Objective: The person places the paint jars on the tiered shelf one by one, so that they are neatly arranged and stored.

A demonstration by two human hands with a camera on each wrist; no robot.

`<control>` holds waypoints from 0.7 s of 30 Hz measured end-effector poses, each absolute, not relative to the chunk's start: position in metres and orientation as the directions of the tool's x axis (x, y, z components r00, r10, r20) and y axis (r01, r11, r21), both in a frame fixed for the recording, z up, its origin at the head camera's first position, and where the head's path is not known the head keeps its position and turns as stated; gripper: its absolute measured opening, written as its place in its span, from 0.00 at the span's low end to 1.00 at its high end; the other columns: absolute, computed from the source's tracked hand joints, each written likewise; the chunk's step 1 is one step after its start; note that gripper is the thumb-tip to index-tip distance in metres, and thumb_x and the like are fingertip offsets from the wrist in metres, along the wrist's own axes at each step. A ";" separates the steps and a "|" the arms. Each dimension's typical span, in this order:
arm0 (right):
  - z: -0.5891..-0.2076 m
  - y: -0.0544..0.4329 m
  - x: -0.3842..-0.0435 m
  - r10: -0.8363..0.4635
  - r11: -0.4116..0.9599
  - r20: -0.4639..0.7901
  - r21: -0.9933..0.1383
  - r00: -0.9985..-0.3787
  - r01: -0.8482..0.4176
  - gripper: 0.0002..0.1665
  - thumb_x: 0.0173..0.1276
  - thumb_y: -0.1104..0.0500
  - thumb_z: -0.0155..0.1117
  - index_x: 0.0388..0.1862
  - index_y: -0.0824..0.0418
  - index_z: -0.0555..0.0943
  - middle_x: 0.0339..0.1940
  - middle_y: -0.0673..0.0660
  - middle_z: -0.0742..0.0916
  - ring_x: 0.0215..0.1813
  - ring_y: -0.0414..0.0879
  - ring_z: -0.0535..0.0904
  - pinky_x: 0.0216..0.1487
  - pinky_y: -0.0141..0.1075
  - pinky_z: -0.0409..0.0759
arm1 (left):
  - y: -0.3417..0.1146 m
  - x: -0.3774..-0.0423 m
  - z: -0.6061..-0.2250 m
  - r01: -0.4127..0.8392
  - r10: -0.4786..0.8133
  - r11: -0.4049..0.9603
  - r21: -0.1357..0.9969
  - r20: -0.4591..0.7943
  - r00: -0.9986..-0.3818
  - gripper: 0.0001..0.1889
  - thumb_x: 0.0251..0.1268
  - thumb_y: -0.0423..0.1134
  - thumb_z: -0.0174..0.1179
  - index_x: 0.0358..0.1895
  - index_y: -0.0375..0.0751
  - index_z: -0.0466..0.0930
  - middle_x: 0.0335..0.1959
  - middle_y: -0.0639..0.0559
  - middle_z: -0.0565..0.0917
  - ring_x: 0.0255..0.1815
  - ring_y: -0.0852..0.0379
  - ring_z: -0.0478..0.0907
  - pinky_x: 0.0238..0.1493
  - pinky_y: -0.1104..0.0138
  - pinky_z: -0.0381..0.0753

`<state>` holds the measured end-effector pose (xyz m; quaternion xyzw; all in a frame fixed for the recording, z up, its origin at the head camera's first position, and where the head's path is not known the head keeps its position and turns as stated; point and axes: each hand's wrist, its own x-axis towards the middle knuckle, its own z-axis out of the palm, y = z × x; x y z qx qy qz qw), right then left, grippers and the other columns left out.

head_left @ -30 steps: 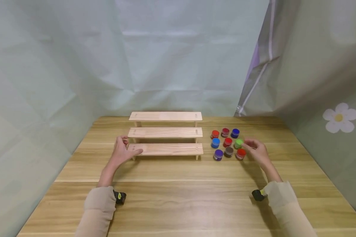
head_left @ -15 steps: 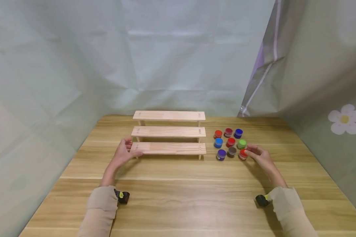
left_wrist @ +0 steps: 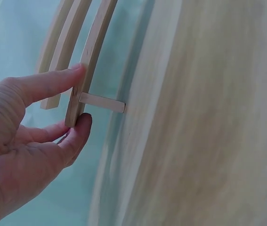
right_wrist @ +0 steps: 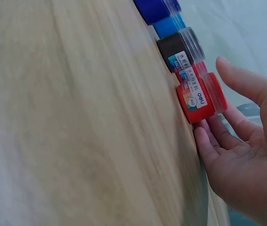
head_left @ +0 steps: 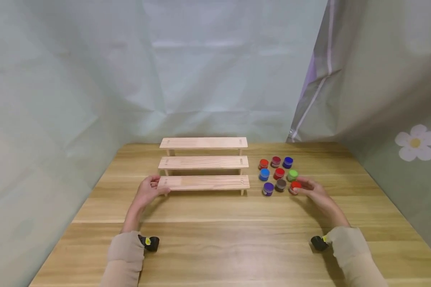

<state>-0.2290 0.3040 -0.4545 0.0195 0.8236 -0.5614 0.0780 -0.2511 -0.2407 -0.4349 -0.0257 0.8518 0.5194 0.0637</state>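
Note:
A three-tier wooden display stand point(head_left: 202, 182) stands at the back of the table. My left hand point(head_left: 148, 192) holds the left end of its lowest board; in the left wrist view, the thumb lies on the board point(left_wrist: 90, 61) with the fingers at its other side. Small paint jars are grouped right of the stand. My right hand point(head_left: 317, 194) is at the front-right red paint jar point(right_wrist: 195, 101). The right wrist view shows its fingers beside the jar and its thumb raised apart from the lid.
Around the red jar stand a green jar point(head_left: 292, 175), a grey-brown jar point(head_left: 280, 185), a purple jar point(head_left: 268, 189) and several more. Pale cloth point(head_left: 208, 79) hangs behind the wooden table point(head_left: 230, 239), and a flowered curtain point(head_left: 380, 119) borders its right side.
My right hand has come nearer, from beside the green jar to the front-right red one. My left hand has closed onto the end of the lowest board. The head view shifted slightly.

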 end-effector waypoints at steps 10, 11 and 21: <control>-0.455 0.301 -0.228 -0.048 0.351 -0.169 -0.926 -0.984 0.142 0.40 0.65 0.62 0.65 0.71 0.74 0.60 0.61 0.63 0.79 0.47 0.27 0.71 0.76 0.62 0.49 | -0.240 -0.253 -0.443 -0.120 -0.005 0.397 0.910 -0.129 -0.992 0.40 0.60 0.33 0.66 0.72 0.23 0.55 0.69 0.27 0.65 0.68 0.36 0.68 0.51 0.75 0.75; -0.455 0.301 -0.228 -0.041 0.349 -0.176 -0.925 -0.984 0.151 0.40 0.65 0.62 0.65 0.71 0.74 0.60 0.59 0.59 0.81 0.46 0.26 0.71 0.76 0.62 0.48 | -0.240 -0.253 -0.444 -0.118 -0.008 0.390 0.913 -0.124 -0.992 0.40 0.60 0.33 0.65 0.71 0.23 0.55 0.69 0.27 0.66 0.68 0.36 0.68 0.50 0.77 0.75; -0.452 0.301 -0.225 0.030 0.320 -0.161 -0.933 -0.986 0.163 0.42 0.66 0.56 0.67 0.72 0.72 0.61 0.41 0.32 0.82 0.43 0.21 0.74 0.70 0.36 0.67 | -0.239 -0.248 -0.445 -0.129 -0.037 0.359 0.924 -0.124 -0.992 0.39 0.61 0.34 0.65 0.72 0.25 0.55 0.68 0.29 0.67 0.66 0.37 0.71 0.42 0.81 0.73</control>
